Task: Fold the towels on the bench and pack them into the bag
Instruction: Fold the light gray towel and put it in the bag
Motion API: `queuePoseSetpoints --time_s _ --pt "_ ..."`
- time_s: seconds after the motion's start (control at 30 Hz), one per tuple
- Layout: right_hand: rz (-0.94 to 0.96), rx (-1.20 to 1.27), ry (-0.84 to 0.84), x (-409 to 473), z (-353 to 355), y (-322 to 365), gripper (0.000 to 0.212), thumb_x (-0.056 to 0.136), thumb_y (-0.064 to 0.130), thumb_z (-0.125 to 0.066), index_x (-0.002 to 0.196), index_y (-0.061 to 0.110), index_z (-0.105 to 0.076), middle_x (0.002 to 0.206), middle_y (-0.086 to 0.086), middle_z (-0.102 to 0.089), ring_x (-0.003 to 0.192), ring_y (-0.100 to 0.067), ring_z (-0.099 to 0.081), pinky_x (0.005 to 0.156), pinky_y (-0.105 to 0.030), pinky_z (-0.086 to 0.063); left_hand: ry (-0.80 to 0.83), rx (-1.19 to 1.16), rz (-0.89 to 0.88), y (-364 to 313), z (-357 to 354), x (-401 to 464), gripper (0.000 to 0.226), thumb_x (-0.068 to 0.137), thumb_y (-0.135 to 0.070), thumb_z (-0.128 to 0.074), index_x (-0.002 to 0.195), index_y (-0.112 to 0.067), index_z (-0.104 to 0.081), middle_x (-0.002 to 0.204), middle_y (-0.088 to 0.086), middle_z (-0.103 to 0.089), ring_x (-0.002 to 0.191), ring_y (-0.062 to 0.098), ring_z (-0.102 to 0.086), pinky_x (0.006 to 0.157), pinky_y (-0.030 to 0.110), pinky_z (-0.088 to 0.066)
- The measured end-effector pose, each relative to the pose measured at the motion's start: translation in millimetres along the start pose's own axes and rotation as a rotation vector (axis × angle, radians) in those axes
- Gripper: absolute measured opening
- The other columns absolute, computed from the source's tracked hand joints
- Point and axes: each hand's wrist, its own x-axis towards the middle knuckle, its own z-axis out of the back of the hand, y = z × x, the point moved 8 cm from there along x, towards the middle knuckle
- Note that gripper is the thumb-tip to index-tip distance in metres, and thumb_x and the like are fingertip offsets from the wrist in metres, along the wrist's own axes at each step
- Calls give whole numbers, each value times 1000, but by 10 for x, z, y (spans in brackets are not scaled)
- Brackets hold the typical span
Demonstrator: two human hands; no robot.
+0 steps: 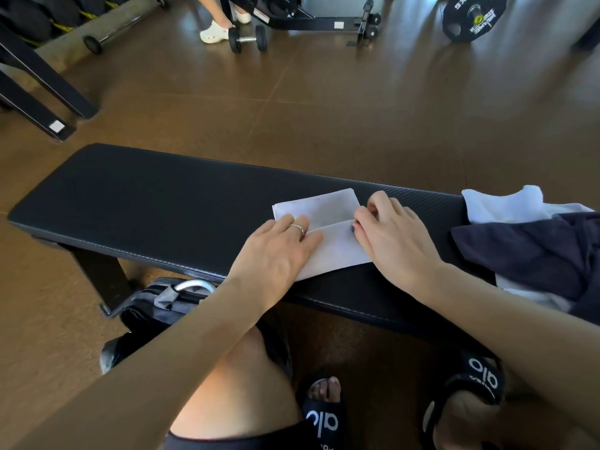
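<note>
2 hands work 1 white towel (328,222) mid-bench (146,196): your left hand (276,251) presses it flat with straight fingers, your right hand (389,228) pinches the folded edge. Keep the edges aligned before creasing. Your arm hides much of the bag (156,303) below; the unfolded pile (535,235) is cut off.
</note>
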Motion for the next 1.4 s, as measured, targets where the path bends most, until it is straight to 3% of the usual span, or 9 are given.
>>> queuePoseSetpoints --time_s 0.1,0.3,0.4,0.53,0.87,0.97,1.07,1.2,1.4 --pt "169 28 -14 -48 131 109 34 99 28 -39 93 8 -65 109 -9 -56 94 -28 -56 82 -42 -46 -63 -97 -8 20 107 -38 17 89 -23 -54 103 -16 -59 102 5 -58 86 25 -57 73 35 -49" --pt "297 130 194 -149 42 167 50 82 30 -58 127 9 -58 125 -3 -58 114 -22 -56 104 -38 -42 113 -2 16 -37 -9 -80 48 80 -53 -51 108 -15 -48 112 5 -52 99 24 -51 83 35 -46" --pt "271 152 196 -132 47 131 53 81 25 -62 130 7 -58 126 -5 -61 113 -24 -60 101 -40 -47 119 12 57 1 -8 -25 47 81 -45 -56 115 -17 -42 118 3 -48 106 23 -48 87 33 -42" --pt "266 190 159 -91 125 107 48 83 28 -56 127 10 -60 115 -2 -66 97 -23 -63 96 -40 -48 74 -11 33 26 111 -13 32 81 -34 -54 106 -14 -50 99 3 -54 88 25 -57 71 33 -41" --pt "-185 758 334 7 55 -204 5 96 32 -59 99 28 -57 73 8 -59 61 -7 -53 60 -31 -43 226 -840 505 469 -79 -200 11 95 -25 -51 103 -26 -58 88 -4 -60 79 15 -58 66 30 -47" --pt "-279 788 373 30 -20 -219 18 98 43 -56 93 26 -54 71 5 -55 61 -9 -49 59 -28 -38 229 -930 614 529 -221 -246 12 96 -24 -49 101 -26 -59 86 -2 -60 73 12 -54 60 25 -39" --pt "-350 792 366 64 -90 -238 30 98 46 -55 81 23 -46 69 4 -48 62 -12 -45 59 -29 -35 220 -1006 726 594 -319 -270 13 93 -28 -52 102 -27 -60 97 1 -64 87 19 -65 70 37 -55" --pt "-438 755 366 105 -175 -277 24 97 46 -55 100 23 -52 84 4 -56 71 -13 -51 61 -28 -38 256 -1039 848 640 -406 -266 21 89 -35 -58 107 -25 -57 106 3 -63 94 26 -69 85 49 -59" --pt "-467 744 425 146 -240 -276 21 98 43 -54 112 27 -54 91 3 -60 77 -11 -55 60 -27 -39 343 -911 889 671 -447 -189 25 89 -40 -56 105 -22 -56 104 2 -62 92 26 -70 82 41 -60"
